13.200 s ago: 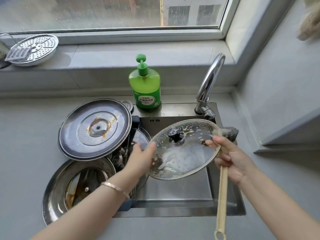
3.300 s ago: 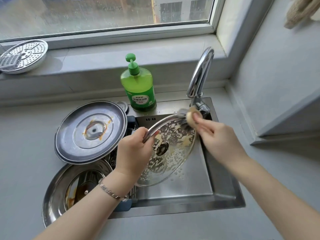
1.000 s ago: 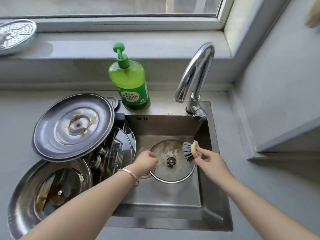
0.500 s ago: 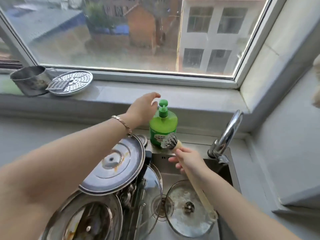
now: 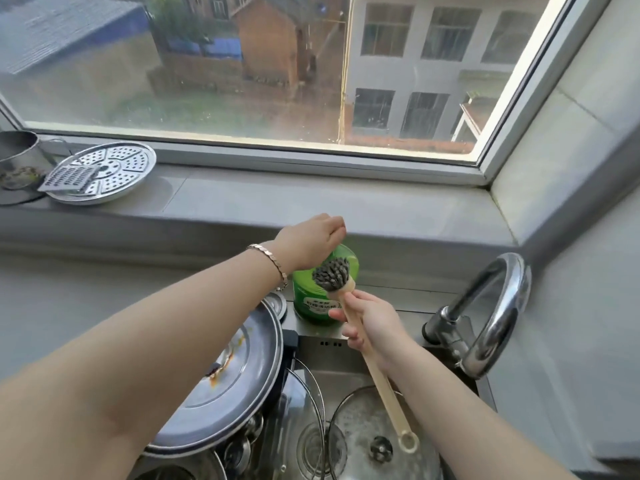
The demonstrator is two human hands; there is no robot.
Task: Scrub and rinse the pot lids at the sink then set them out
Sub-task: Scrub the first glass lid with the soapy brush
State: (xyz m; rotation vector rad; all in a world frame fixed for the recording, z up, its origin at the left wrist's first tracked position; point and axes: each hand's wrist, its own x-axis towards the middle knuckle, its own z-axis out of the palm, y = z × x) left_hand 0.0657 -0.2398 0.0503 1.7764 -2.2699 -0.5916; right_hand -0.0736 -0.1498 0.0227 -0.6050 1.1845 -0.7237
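A soapy glass lid [image 5: 356, 431] lies flat in the sink with its knob up. My left hand [image 5: 311, 242] rests on top of the green soap bottle [image 5: 317, 303], fingers curled down over the pump, which is hidden beneath it. My right hand [image 5: 374, 323] grips the wooden handle of a dish brush [image 5: 332, 275]. Its dark bristle head is held up against the bottle, just under my left hand. A large stained steel lid [image 5: 235, 382] leans at the sink's left, with another glass lid [image 5: 301, 407] standing on edge beside it.
The chrome faucet [image 5: 491, 313] arches at the sink's right rear. On the window sill at far left sit a perforated steamer plate [image 5: 114, 168] with a small grater on it and a metal cup [image 5: 17, 154]. A grey wall closes the right side.
My left hand let go of the glass lid, which now lies in the sink, and moved up onto the soap pump. My right hand raised the brush head to the bottle. The view tilted up.
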